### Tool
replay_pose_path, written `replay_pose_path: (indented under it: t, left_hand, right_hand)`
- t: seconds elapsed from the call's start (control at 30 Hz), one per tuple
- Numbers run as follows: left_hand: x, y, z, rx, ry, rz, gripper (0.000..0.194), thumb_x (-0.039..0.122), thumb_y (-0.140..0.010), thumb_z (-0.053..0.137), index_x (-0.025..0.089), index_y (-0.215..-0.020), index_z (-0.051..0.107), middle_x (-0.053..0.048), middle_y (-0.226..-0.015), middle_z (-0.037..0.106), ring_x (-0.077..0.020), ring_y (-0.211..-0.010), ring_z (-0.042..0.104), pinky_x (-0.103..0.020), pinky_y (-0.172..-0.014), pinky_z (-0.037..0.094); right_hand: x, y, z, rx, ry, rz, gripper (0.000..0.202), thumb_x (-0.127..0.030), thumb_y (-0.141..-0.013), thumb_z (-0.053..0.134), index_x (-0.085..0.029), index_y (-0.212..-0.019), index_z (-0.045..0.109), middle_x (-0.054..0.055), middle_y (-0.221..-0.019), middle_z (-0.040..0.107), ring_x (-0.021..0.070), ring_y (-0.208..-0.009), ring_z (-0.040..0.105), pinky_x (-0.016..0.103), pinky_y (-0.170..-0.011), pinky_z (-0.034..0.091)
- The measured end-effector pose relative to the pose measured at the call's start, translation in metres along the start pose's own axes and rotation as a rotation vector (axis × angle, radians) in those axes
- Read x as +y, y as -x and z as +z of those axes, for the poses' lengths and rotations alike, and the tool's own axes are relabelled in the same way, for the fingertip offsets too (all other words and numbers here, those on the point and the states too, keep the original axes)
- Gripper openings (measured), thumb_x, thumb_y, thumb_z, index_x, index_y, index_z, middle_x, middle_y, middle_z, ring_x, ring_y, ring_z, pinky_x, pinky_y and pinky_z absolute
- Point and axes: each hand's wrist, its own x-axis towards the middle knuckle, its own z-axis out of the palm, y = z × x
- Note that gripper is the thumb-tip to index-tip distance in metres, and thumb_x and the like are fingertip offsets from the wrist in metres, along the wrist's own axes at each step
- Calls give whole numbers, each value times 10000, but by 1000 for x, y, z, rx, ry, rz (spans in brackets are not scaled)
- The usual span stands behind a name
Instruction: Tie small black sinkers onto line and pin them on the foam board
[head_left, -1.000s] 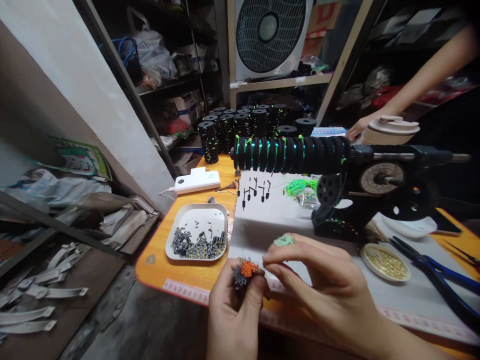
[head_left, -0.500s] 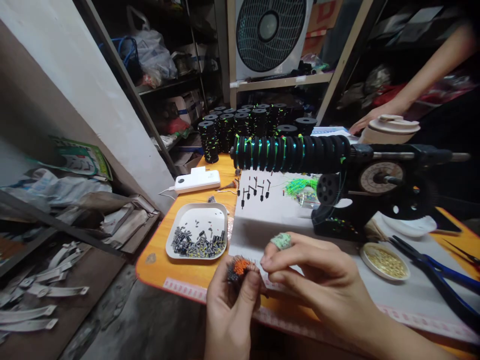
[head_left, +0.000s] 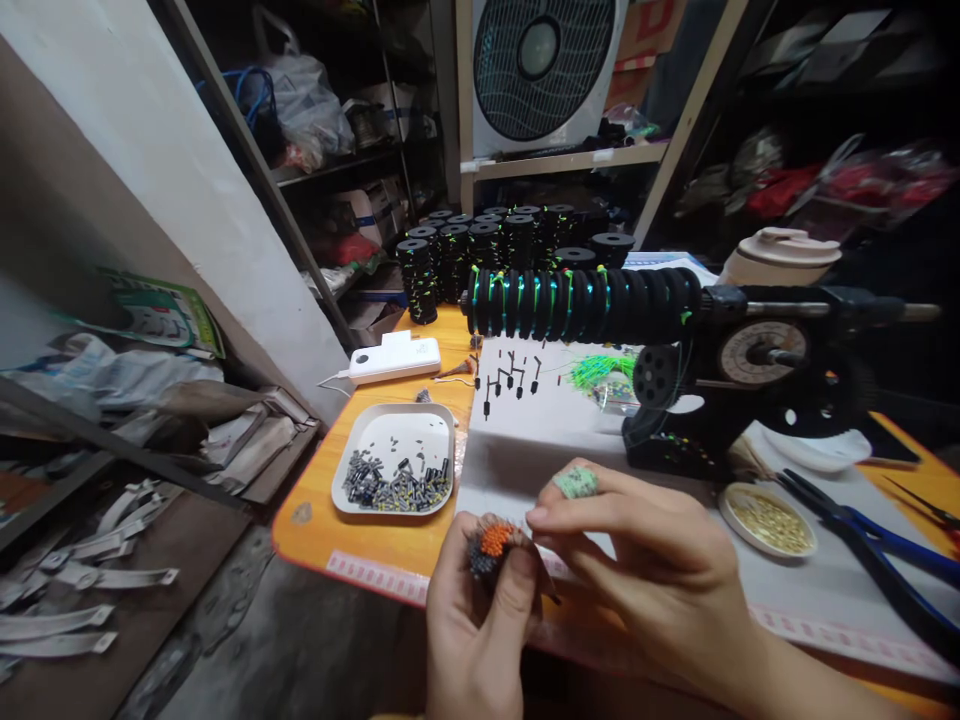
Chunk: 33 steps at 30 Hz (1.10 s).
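Note:
My left hand (head_left: 484,625) is closed around a bundle of thin stems (head_left: 496,541) with orange and dark grey tips facing up. Just right of it, my right hand (head_left: 652,555) has its thumb and fingertips drawn together at the bundle's edge; whatever lies in that pinch is too small to make out. A green wrap (head_left: 576,482) covers one finger of the right hand. To the left on the table is a white tray (head_left: 352,440) of small dark and yellowish tube-like pieces. Several small black pieces (head_left: 510,380) lie on white paper (head_left: 517,460) beyond my hands.
A black machine (head_left: 675,420) holds a ribbed black roll (head_left: 585,306) wound with green line. Black spools (head_left: 457,255) stand behind. Right are a dish of small gold pieces (head_left: 769,520), blue-handled pliers (head_left: 862,540) and a lidded cup (head_left: 784,258). A white power bank-like device (head_left: 394,360) sits left.
Both my hands have shifted slightly right, and the bundle has turned so its orange tips face up more. Another person's arm at the upper right has left the view.

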Motion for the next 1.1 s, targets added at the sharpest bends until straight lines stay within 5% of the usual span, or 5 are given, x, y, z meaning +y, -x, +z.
replay_pose_path:
  t: [0.23, 0.43, 0.57, 0.83, 1.1]
  left_hand:
    - [-1, -1, 3, -48, -94, 72, 313, 432, -700, 819, 195, -849, 680, -34, -742, 658, -168, -695, 616, -254, -671, 522]
    - [-5, 4, 7, 78, 94, -80, 439, 429, -618, 877, 228, -954, 679, -26, -819, 696, -88, -608, 555, -120, -446, 373]
    - [3, 2, 8, 18, 212, -73, 332, 385, -635, 881, 174, -802, 687, 31, -639, 587, -16, -483, 398, -104, -425, 294]
    - [12, -10, -18, -188, -123, -14, 285, 412, -781, 764, 157, -740, 642, 20, -634, 532, -85, -579, 483, -179, -544, 414]
    - [15, -6, -11, -130, -319, 59, 300, 457, -763, 764, 182, -762, 645, 28, -673, 588, -108, -657, 527, -178, -619, 431]
  right_hand:
    - [1, 1, 2, -35, 0, 31, 281, -46, -827, 683, -231, -1033, 732, 57, -844, 700, 154, -688, 630, 247, -553, 502]
    - [1, 5, 1, 5, 80, -57, 389, -34, -697, 796, -180, -1048, 717, 64, -771, 657, 161, -631, 549, 276, -528, 453]
    - [1, 4, 1, -44, -1, -57, 430, -2, -705, 771, -203, -1078, 702, 53, -793, 684, 165, -664, 562, 282, -568, 459]
    - [1, -9, -3, 14, -145, 304, 137, -121, -827, 712, -247, -816, 764, -8, -778, 708, 107, -725, 632, 191, -661, 491]
    - [3, -11, 1, -47, -236, 467, 95, -175, -825, 721, -237, -778, 776, -13, -763, 691, 96, -707, 618, 184, -655, 475]
